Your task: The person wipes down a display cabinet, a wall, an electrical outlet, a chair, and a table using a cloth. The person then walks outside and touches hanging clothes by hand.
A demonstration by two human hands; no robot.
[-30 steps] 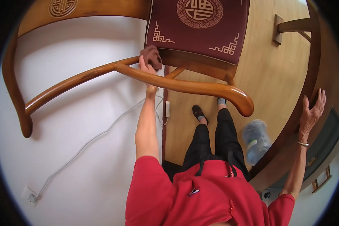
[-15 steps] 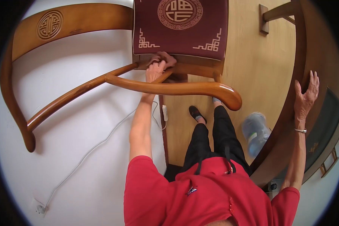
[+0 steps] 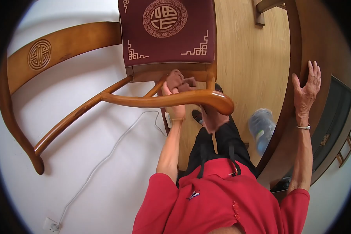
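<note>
A brown wooden chair (image 3: 62, 41) with a carved backrest stands at the left against the white wall. Its seat carries a maroon cushion (image 3: 167, 48) with a round emblem and corner patterns. My left hand (image 3: 178, 110) reaches up behind the curved armrest (image 3: 152, 101), its fingers closed on a brownish-pink cloth (image 3: 176, 80) near the side of the seat. Part of the cloth hangs below the armrest; the armrest hides some of the hand. Fingers stretched out, my right hand (image 3: 308, 91) lies flat on the dark wooden tabletop (image 3: 319, 39).
A clear plastic bottle-like container (image 3: 262, 130) stands on the wooden floor (image 3: 253, 66) by the table. Along the wall a grey cable (image 3: 105, 158) runs to a socket (image 3: 50, 225). A dark green panel (image 3: 331, 117) is set in the tabletop.
My left hand has moved right along the side of the chair with the cloth, which now hangs partly below the armrest. The view has shifted slightly; my right hand stays on the table.
</note>
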